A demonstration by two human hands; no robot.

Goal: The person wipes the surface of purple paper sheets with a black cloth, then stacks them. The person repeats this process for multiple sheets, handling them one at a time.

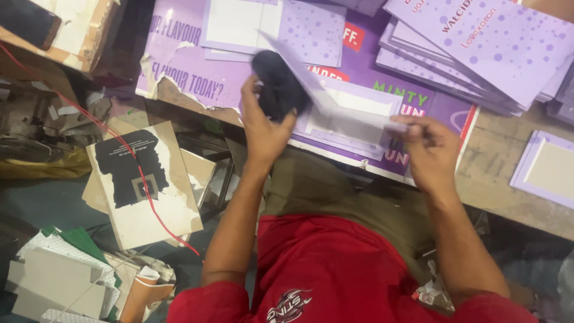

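The left hand (263,128), at the centre of the frame, has its fingers closed round a dark wad of cloth (278,84) and presses it against a lilac card sheet (326,98) that slants from upper centre down toward the right. The right hand (427,149) pinches the sheet's lower end between thumb and fingertips, the fingers nearly shut on the edge. The sheet is held up off the surface with support only at its two ends, so a hard push from the cloth could, I judge, bend or crease it in the middle, and the narrow pinch on the right could slip and let it drop onto the work below. Motion blur on the cloth and sheet hides exactly where they touch. Beneath the hands lies a framed lilac panel (353,119) on a large purple printed poster (197,72) with a torn lower-left edge, spread over a worn bench (496,179). A fanned stack of dotted lilac cards (478,54) fills the upper right, close enough that a stray elbow might shift it. Another framed panel (547,167) sits at the right edge. On the floor at lower left are a board with a black patch (143,185), a red wire (149,197) crossing it, and paper scraps (60,275).
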